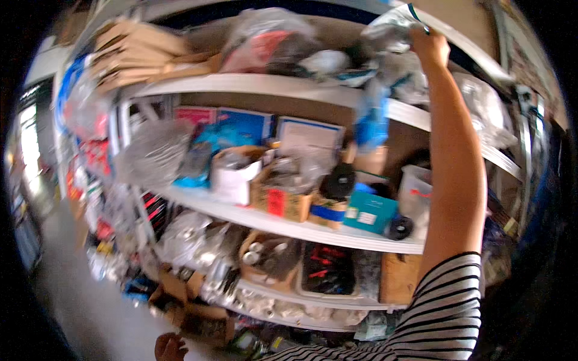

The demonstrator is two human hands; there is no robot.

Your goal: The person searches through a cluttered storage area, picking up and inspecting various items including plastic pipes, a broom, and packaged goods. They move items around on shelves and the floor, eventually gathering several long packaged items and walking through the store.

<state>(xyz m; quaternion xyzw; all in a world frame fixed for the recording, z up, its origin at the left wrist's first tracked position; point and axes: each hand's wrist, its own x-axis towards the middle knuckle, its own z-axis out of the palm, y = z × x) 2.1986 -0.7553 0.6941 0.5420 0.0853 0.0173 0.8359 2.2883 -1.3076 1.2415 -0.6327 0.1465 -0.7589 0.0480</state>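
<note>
My right hand [430, 47] is raised to the top shelf [271, 85] of a white metal rack, shut on a clear plastic bag [390, 29]. The arm, in a striped sleeve, crosses the right side of the rack. Below the bag hangs blue plastic [372, 122], blurred. A bag with red contents [257, 49] and flat brown cardboard pieces [135, 52] lie further left on that shelf. My left hand [170, 346] is low at the bottom edge, fingers partly curled, with no object visible in it. It is near a brown cardboard box [203, 322].
The middle shelf [271, 228] bears open cardboard boxes, a teal box [370, 212], and a grey plastic bag [156, 153] at its left end. Lower shelves hold a bin with black plastic [327, 270] and bagged parts. Grey floor [90, 289] shows at the left.
</note>
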